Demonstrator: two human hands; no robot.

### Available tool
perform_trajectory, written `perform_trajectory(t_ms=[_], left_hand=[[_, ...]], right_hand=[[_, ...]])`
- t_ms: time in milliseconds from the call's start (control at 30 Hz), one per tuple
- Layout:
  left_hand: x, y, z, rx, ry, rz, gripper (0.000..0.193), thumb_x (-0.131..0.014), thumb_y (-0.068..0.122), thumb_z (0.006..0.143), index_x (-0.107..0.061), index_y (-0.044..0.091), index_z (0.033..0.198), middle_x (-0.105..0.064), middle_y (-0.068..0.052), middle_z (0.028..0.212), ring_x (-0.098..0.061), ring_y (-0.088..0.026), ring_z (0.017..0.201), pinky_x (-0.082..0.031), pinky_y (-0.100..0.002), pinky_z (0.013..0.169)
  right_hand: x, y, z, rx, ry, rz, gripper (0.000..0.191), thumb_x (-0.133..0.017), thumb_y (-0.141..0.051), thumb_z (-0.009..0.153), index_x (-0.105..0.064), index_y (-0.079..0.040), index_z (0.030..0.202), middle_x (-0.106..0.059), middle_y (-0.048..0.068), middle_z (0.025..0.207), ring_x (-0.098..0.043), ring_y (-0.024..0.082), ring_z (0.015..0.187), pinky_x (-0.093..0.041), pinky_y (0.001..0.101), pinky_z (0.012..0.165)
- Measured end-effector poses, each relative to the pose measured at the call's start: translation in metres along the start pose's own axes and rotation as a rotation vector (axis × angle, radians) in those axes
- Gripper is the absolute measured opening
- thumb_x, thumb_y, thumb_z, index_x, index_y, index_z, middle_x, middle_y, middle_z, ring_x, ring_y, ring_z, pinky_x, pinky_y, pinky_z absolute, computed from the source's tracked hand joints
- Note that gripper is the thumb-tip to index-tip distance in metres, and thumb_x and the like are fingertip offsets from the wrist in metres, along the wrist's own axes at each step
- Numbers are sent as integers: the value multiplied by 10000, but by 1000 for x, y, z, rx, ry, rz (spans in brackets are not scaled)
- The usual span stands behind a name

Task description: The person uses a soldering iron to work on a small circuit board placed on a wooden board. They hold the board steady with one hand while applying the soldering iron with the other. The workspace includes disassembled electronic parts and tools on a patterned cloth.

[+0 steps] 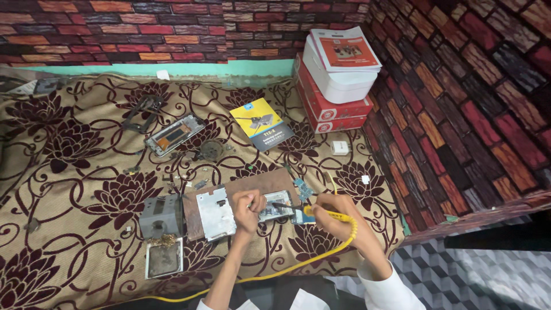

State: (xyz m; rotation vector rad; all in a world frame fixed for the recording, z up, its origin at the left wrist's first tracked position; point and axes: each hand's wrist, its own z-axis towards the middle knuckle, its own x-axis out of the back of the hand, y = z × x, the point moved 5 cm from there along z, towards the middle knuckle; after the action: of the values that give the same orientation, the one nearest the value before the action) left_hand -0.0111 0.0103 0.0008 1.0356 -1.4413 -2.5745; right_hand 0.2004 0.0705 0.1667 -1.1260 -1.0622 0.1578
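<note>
Phone board [275,211] is pinched by left hand [248,208]; yellow soldering iron [321,213] is gripped in right hand [338,213], tip on board. Soldering seems mid-way; phone frame [175,135] lies unassembled.

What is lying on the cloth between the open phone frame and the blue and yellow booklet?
In the head view, a small round dark metal part lies between the phone frame and the booklet, nearer the frame. The rest is patterned cloth.

We see a board [241,192] lying on the worktop [69,172], with a metal plate [215,213] on its left part and a circuit board [275,208] to the right. Left of the board sits a small stand [161,215]; behind it lies a booklet [261,124], and boxes [330,106] are stacked far right.
</note>
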Motion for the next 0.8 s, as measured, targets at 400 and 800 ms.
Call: perform_trajectory(t_ms=[400,800], left_hand=[[-2,1,2,-16,7,56,372,-377,254,843,-304,88,518,-209,-5,458,-196,-138,429,-174,-339,432],[-6,8,2,25,-18,-8,380,-400,240,867,-292,80,540,-218,-14,487,-224,-144,455,-200,-353,473]], right_hand=[[2,-8,0,43,-5,16,283,-602,-244,897,-677,12,800,-601,49,519,-567,118,447,-442,300,457],[2,-9,-9,266,169,-135,263,-670,-277,901,-713,-18,888,-637,58,627,-576,192,595,-466,321,594]])
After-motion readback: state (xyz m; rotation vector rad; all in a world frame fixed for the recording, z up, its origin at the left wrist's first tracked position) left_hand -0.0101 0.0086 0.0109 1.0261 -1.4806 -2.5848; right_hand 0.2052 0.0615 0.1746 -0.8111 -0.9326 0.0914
